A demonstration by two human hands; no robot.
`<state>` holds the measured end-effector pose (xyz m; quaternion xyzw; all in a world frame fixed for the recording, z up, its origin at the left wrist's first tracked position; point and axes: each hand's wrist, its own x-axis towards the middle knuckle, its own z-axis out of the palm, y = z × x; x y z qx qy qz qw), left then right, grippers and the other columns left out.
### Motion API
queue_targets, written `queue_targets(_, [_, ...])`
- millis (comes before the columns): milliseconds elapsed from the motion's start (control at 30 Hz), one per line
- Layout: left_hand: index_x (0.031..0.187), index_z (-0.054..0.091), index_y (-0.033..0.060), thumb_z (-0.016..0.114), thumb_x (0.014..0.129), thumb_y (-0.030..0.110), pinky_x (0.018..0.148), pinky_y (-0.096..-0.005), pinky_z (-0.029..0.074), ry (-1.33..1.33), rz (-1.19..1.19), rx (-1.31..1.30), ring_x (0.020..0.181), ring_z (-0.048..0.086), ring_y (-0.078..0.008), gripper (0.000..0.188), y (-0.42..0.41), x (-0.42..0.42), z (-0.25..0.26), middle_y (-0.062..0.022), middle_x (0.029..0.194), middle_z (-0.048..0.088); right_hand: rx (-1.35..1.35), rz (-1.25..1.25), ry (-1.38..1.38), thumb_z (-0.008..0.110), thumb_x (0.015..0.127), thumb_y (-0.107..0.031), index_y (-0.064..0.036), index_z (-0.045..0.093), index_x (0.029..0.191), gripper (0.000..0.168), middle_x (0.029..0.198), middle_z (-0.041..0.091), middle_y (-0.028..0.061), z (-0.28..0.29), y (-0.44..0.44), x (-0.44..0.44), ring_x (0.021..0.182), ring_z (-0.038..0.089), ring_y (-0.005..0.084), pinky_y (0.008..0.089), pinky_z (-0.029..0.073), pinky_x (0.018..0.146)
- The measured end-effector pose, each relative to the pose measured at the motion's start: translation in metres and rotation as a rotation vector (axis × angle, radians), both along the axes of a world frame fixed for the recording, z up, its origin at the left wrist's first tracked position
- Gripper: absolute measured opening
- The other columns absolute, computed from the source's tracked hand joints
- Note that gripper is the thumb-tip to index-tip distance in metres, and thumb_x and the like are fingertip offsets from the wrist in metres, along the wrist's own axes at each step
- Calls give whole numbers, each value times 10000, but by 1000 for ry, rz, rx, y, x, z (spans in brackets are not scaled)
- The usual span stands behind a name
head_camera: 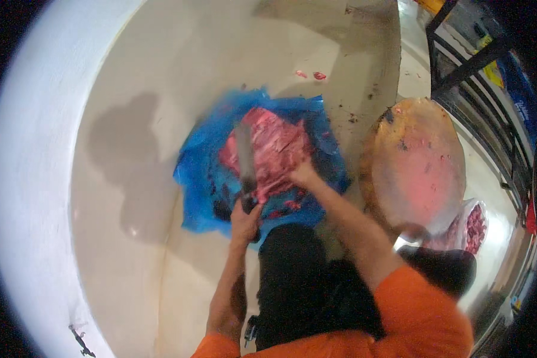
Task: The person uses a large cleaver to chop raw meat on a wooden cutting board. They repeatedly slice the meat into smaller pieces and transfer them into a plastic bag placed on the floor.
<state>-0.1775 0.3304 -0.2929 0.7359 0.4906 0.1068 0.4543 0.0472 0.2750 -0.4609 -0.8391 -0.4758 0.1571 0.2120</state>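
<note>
A large slab of raw red meat (277, 138) lies on a spread blue plastic sheet (192, 179) on the floor before me. My left hand (245, 223) grips the dark handle of a large knife (246, 152). Its long, broad grey blade points away from me across the left part of the meat; whether it touches the meat cannot be told. My right hand (303, 172) is at the meat's near right side, gripping or pressing it; blur hides the fingers. Small meat scraps (291, 204) lie on the sheet near me.
To the right stands a round wooden chopping block (416, 165) with a pinkish stained top. Beside it is a clear plastic bag of cut meat (475, 230). Beyond is a black metal rack (470, 62). Two meat bits (319, 75) lie on the floor, and a white wall (36, 156) curves along the left.
</note>
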Motion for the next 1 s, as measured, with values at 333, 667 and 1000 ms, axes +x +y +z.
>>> queue_targets(333, [1222,487,-54,670,853,284,809,-506,482,197,-73,82,940,623,-475,533,-15,21,-96,-301,999,642,458,-421,1313,649,802,1,-141,371,1456,725,1047,590,51,64,-4,-49,885,576,168,338,496,754])
queue_targets(667, [1106,540,31,724,855,222,630,-340,515,-915,-107,195,711,619,-202,364,27,126,249,-73,834,630,394,-616,1310,634,865,-33,-77,289,1495,719,1458,424,136,76,-121,-45,1053,616,241,386,497,909])
queue_targets(1000, [1181,507,-75,626,856,244,898,-477,445,-49,-6,160,1019,563,-442,471,-9,58,-35,-314,1117,567,354,-394,1309,600,835,-31,-40,474,1342,522,1239,602,104,107,-156,-36,997,641,253,359,503,842])
